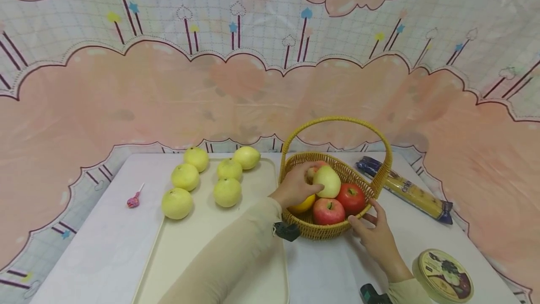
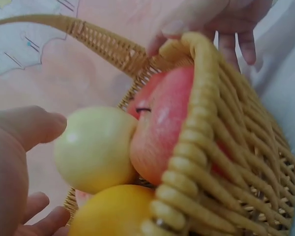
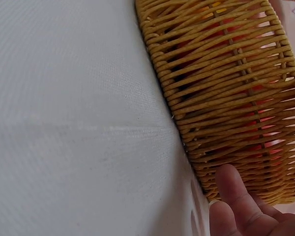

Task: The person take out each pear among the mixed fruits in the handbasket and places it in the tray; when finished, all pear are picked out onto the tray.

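A wicker basket point(image 1: 320, 233) with a tall handle holds red apples point(image 1: 329, 211), a yellow-orange fruit point(image 2: 113, 211) and a round pale yellow-green fruit point(image 1: 327, 182) on top. My left hand point(image 1: 297, 183) reaches over the basket's left side. Its thumb lies close against the pale fruit, and its fingers are spread past it, not curled round it in the left wrist view. With thumb and forefinger, my right hand point(image 1: 375, 233) grips the basket's near right rim. Other fingertips point(image 3: 228, 179) of that hand lie by the woven side.
Left of the basket, a cream tray point(image 1: 190, 257) bears several yellow-green round fruits point(image 1: 177, 203). A wrapped lollipop point(image 1: 133, 200) lies at far left. A long yellow pasta packet point(image 1: 407, 189) is right of the basket, and a round tin point(image 1: 445, 276) sits near the front right.
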### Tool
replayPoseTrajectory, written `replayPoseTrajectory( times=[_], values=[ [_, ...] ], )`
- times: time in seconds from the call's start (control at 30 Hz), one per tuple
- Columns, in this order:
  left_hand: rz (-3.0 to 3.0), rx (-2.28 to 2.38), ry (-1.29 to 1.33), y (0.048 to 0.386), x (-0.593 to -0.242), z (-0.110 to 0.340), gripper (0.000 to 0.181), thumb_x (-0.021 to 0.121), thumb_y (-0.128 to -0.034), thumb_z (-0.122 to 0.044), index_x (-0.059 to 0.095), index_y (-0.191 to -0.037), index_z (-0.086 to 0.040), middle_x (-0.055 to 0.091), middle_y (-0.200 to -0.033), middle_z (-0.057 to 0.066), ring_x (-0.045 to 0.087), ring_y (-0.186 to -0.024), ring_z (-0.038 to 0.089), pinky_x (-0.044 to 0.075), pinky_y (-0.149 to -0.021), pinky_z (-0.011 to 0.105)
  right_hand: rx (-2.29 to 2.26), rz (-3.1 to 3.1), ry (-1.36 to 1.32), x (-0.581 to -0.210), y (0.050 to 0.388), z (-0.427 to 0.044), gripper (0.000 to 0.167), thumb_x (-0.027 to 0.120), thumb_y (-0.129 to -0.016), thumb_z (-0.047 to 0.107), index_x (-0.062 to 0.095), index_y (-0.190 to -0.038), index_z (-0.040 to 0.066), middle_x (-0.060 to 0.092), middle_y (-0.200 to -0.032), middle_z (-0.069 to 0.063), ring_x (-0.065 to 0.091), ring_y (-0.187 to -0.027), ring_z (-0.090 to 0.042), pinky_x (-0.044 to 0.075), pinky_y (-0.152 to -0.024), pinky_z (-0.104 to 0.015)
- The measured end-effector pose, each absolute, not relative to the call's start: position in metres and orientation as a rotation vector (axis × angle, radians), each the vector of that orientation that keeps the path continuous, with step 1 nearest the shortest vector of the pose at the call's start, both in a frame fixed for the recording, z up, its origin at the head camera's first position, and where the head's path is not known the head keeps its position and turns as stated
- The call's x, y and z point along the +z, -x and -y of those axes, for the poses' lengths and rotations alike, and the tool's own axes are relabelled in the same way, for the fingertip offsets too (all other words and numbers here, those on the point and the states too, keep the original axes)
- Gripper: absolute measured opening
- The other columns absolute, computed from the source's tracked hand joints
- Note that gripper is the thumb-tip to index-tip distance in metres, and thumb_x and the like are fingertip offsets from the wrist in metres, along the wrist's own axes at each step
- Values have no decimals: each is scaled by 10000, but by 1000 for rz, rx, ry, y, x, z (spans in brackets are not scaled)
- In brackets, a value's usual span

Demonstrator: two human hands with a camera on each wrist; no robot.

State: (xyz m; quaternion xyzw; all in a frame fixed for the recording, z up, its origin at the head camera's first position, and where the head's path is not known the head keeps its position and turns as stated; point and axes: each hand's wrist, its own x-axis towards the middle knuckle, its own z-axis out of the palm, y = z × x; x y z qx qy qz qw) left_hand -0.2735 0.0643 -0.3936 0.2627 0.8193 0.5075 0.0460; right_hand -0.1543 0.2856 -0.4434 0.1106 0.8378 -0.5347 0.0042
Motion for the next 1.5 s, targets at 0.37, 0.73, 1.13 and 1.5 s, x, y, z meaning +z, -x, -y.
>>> replayPoseTrajectory(
  times=[0.37,0.73,1.13,1.5],
  values=[
    [-2522,1499,-768,281,-402,-74,646,806,-862,-260,533,-1438,-148,552,-1410,8,557,-1205,191,465,-979,318,-1663,-2622,-365,-441,152,-282,969,650,-973,419,-17,-1600,101,360,-1437,-334,687,-980,-314,555,-757,-382],
    [-2565,1371,-671,282,-402,-84,709,774,-852,-455,473,-1459,-246,616,-1250,1,603,-972,155,508,-848,341,-1647,-2640,-364,-441,153,-285,970,643,-974,433,-21,-1600,104,363,-1436,-327,685,-990,-317,559,-763,-375],
    [-2697,1253,-577,277,-402,-93,729,748,-801,-599,472,-1417,-324,659,-1080,-30,599,-885,169,500,-772,360,-1658,-2644,-331,-444,155,-288,970,638,-976,435,-26,-1601,102,369,-1435,-322,682,-1002,-312,553,-750,-357],
    [-2723,1291,-577,277,-407,-97,822,813,-771,-475,472,-1467,-203,623,-1241,-30,591,-1010,158,491,-872,375,-1669,-2639,-355,-442,153,-284,964,651,-971,421,-6,-1601,103,367,-1434,-332,683,-994,-322,548,-735,-349]
  ],
)
